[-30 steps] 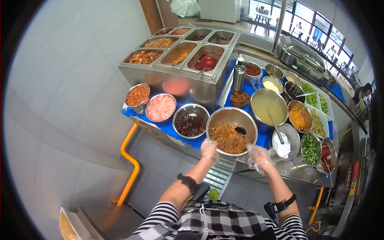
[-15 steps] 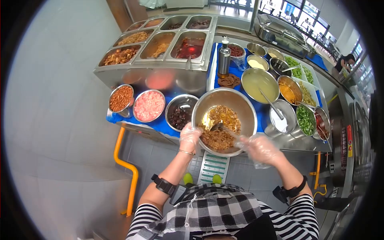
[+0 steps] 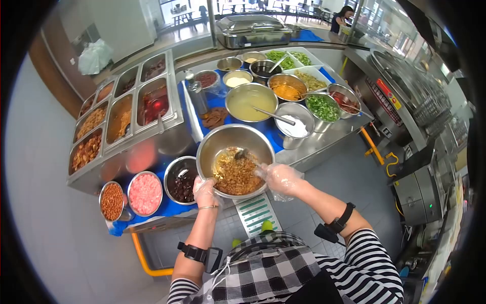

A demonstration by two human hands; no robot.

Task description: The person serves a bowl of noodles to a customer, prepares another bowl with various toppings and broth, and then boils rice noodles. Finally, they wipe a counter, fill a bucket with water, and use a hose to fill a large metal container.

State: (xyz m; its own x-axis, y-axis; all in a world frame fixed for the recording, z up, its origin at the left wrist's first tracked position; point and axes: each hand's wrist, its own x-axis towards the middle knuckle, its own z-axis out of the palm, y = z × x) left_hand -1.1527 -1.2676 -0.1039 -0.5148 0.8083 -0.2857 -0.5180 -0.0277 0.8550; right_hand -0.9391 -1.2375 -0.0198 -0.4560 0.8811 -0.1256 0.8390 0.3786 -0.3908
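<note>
A large steel bowl (image 3: 263,143) holds a brown minced mixture (image 3: 239,175) with oil pooled at its left side. My left hand (image 3: 205,191), in a clear plastic glove, grips the bowl's lower left rim. On the right, my gloved right hand (image 3: 283,179) is closed round the handle of a spoon (image 3: 244,155), whose head rests in the mixture. Just left of the bowl stands a smaller bowl of dark pieces (image 3: 181,185). Behind it is a bowl of pale yellow liquid (image 3: 251,101) with a ladle.
Bowls of chopped greens (image 3: 323,107), white powder (image 3: 294,124) and orange paste (image 3: 286,92) stand at the right. Pink pieces (image 3: 145,193) and peanuts (image 3: 111,201) are at the left. Steel trays (image 3: 121,119) fill the left counter. A person (image 3: 342,20) is far back.
The view has swung to the right, so the counter appears shifted left and rotated. The spoon has moved within the mixture, and the mixture is more spread out. Both hands keep their hold.
</note>
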